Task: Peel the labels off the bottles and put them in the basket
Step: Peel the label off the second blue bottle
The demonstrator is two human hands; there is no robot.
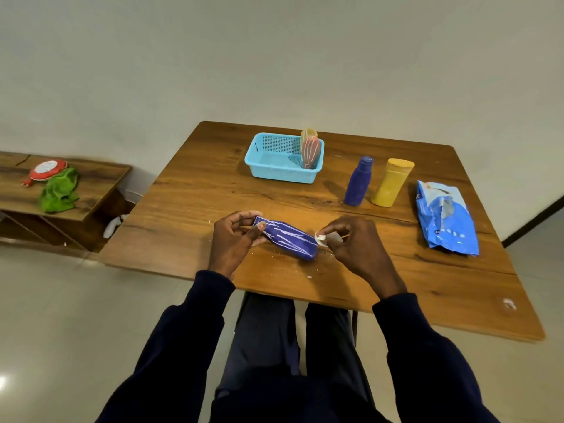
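Five bottles in all. Two bottles (310, 154) stand in the one basket (274, 174). Blue bottle (357, 183) and yellow bottle (391, 184) stand upright beside a bag (445, 221). Streaked bottle (287, 238) lies over the table (305, 196) — left hand (232, 242) grips its cap end, right hand (354, 242) pinches a label scrap (321, 238) at its base.

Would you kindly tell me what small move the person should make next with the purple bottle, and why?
Probably the right hand should pull the white paper scrap off the purple plastic bottle, since it pinches that scrap at the bottle's wider end while the left hand grips the other end.

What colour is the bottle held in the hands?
Bottle: purple with white streaks; head view.
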